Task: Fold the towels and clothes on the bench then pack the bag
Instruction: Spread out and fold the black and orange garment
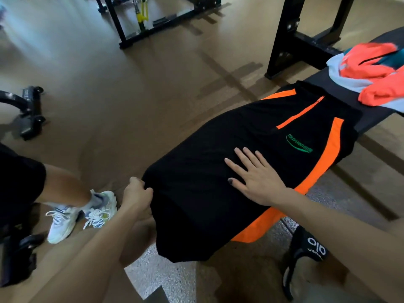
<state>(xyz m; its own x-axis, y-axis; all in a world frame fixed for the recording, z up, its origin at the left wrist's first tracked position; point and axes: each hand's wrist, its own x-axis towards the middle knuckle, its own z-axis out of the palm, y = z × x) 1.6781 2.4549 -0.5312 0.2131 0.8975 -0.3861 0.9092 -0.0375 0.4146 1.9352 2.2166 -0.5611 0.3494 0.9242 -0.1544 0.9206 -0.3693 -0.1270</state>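
2 hands on the black shorts (218,171) spread on the bench (371,114): your left hand (136,193) pinches the hem, right hand (258,178) presses flat, mid-fold, so next fold it over.

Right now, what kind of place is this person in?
Most likely a gym. The black shorts lie on a padded bench, black metal exercise frames stand on a rubbery brown floor, and more sports clothes are piled further along the bench.
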